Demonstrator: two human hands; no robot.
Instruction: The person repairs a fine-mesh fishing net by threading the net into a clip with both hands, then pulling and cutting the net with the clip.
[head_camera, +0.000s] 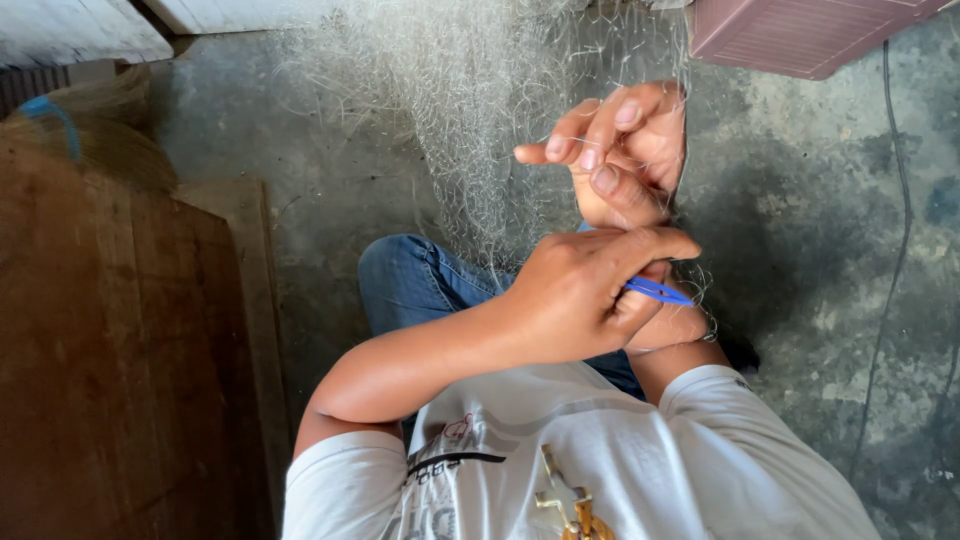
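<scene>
Left hand (585, 295) grips a blue needle (660, 291), right hand (625, 155) pinches net (470, 90) twine (mending looks midway; much mesh hangs loose ahead, finished part unclear).

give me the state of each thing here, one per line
left hand: closed around the blue tool
right hand: fingers curled, pinching net strands
blue tool: held, tip poking out of the fist
fishing net: hanging loose, bunched at the hands
black cable: lying slack on the floor
</scene>
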